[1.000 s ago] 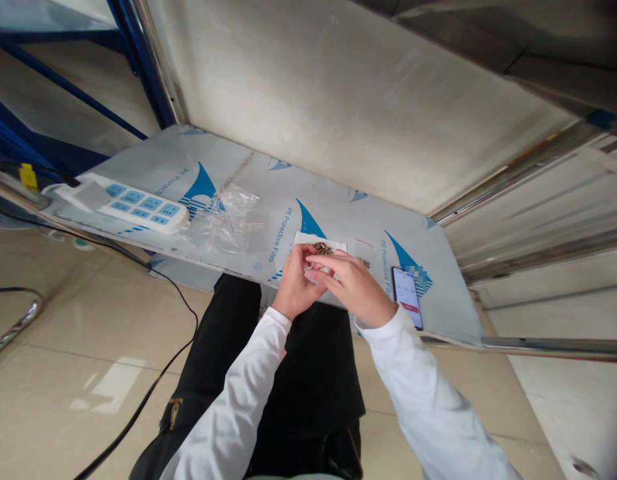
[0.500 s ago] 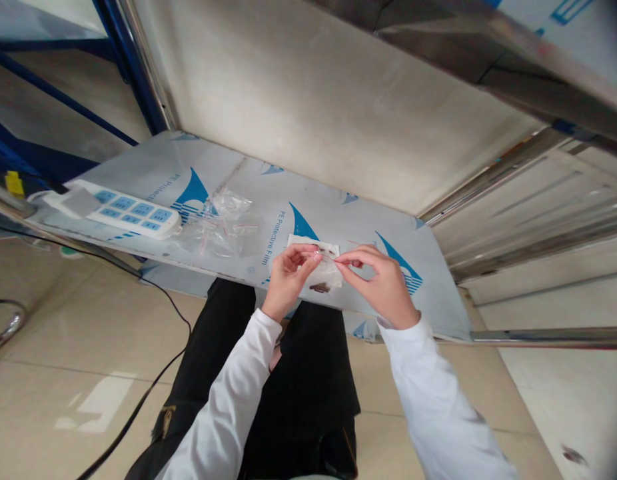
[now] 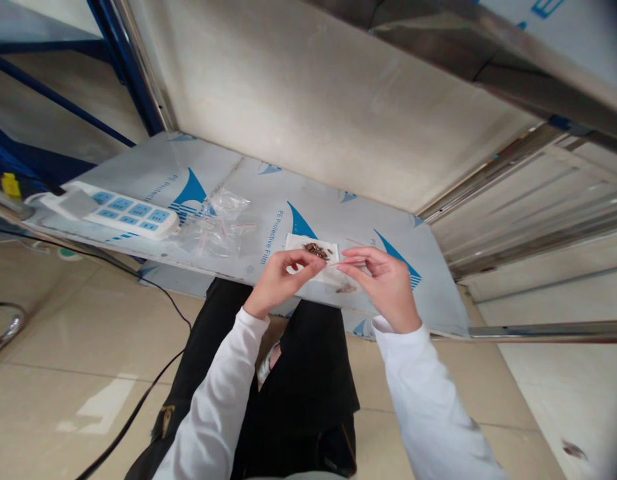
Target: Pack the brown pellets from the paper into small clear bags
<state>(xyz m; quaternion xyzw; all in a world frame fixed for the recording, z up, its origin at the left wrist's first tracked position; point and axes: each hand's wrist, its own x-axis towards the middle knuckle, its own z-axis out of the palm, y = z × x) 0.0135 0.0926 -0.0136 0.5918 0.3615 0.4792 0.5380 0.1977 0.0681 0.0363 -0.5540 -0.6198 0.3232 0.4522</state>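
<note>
My left hand and my right hand face each other above the near edge of the shelf. Both are closed in a pinch at the top edge of a small clear zip bag, which hangs between them with a few brownish pieces inside. Just beyond my left fingertips, several small brown metallic pieces lie in a loose pile on a white sheet. My fingers hide part of the bag's edge and of the sheet.
Several clear zip bags lie on the film-covered shelf to the left. Farther left is a white power strip with a plug in it. A black cable runs down to the floor. A metal panel stands behind the shelf.
My left hand has shifted slightly left and down, uncovering the pile of brown pieces. The bag with its pieces now hangs farther right, nearer my right hand.
</note>
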